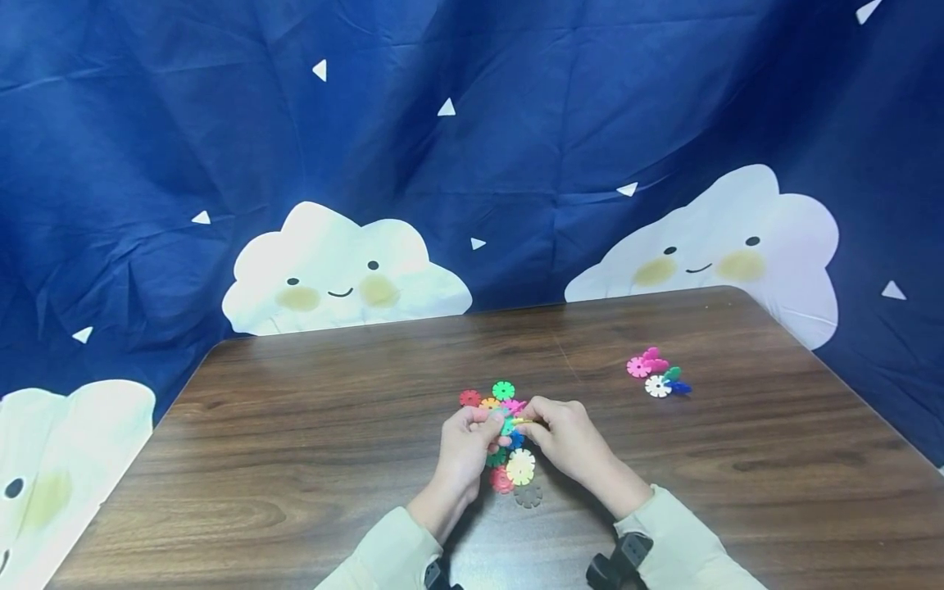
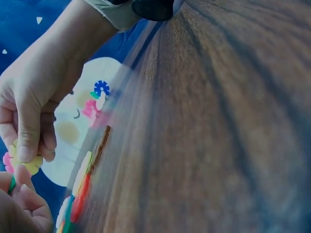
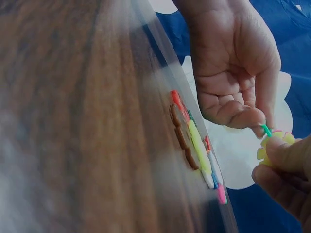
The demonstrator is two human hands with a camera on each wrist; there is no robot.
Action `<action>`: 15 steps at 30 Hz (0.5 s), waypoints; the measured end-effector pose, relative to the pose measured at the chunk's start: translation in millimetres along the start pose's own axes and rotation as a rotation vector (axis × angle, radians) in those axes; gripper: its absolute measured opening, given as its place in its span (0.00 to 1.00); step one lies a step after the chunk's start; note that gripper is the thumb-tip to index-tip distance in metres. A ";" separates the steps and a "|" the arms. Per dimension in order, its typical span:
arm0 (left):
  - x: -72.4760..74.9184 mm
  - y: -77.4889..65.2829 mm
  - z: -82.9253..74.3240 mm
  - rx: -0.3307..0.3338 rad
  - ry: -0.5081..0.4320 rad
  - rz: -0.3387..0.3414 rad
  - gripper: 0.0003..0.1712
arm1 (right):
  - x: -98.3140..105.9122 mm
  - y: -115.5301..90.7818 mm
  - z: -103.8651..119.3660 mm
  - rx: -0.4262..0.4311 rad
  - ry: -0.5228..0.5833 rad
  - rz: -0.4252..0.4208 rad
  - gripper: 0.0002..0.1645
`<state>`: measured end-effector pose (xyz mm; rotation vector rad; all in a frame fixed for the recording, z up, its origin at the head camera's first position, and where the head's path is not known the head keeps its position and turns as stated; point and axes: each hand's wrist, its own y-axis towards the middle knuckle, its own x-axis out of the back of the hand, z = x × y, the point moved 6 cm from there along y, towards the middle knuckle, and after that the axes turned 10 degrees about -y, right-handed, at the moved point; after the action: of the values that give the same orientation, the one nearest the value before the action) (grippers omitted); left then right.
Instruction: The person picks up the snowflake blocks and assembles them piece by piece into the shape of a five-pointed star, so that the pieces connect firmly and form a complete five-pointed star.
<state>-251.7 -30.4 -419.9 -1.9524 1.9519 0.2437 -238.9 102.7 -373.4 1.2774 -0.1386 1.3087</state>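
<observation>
Close together over the table's middle, my two hands hold small slotted plastic discs. My left hand [image 1: 465, 447] pinches a green disc [image 3: 266, 130] between thumb and fingers. In my right hand [image 1: 571, 434], thumb and finger grip a yellow disc [image 2: 28, 164], and a pink disc [image 2: 7, 162] shows right behind it. The green disc's edge meets the yellow one in the right wrist view. Beneath and around the hands lies a loose group of discs: a red [image 1: 469, 397], a green [image 1: 504, 390], a pale yellow [image 1: 520, 467] and a dark grey-brown one [image 1: 528, 496]. Fingers hide part of the group.
Farther right on the brown wooden table [image 1: 295, 459] sits a small cluster: pink pieces [image 1: 638, 367] joined at angles, beside a white disc [image 1: 658, 386] with green and blue pieces [image 1: 680, 388]. A blue cloth [image 1: 516, 164] with clouds hangs behind the table's far edge.
</observation>
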 end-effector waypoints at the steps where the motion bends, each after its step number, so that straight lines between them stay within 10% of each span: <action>1: 0.0 -0.2 0.0 0.005 -0.003 -0.001 0.07 | 0.0 0.2 0.9 0.011 -0.003 0.001 0.12; 15: -1.3 -3.0 -2.2 0.039 -0.010 -0.022 0.11 | -3.0 3.5 6.2 0.036 -0.010 0.048 0.11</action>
<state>-249.0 -30.1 -417.0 -1.9426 1.9137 0.2079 -239.1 95.3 -371.1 1.3180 -0.1540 1.3509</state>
